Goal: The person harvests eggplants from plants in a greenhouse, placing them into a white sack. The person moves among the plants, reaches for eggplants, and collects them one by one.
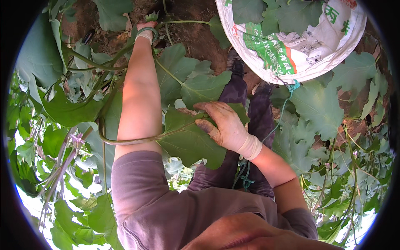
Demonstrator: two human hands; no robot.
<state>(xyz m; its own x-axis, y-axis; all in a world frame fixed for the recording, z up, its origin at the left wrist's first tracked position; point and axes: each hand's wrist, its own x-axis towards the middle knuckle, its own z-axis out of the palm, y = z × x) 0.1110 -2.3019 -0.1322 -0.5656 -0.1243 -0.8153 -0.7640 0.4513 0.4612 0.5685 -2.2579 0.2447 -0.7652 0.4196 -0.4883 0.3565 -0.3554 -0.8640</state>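
Observation:
My left hand (146, 27), in a pale glove, reaches down at the top of the view beside plant stems over brown soil. A green ring (148, 30) circles its wrist. By its fingertips is a green calyx (152, 16); the fingers are mostly hidden, so any hold cannot be seen. My right hand (227, 125), in a stained, thin glove, rests over a large green eggplant leaf (190, 137). Its thumb and fingers are apart, with nothing plainly gripped. That leaf's curved stalk (125, 142) crosses over my left upper arm.
A white woven sack with a round, open mouth (250, 67) stands at the upper right, bearing print and some leaves. Teal cord (282, 112) runs from its rim toward my waist. Leafy eggplant stems (97, 84) crowd the left; more plants (328, 156) grow at the right.

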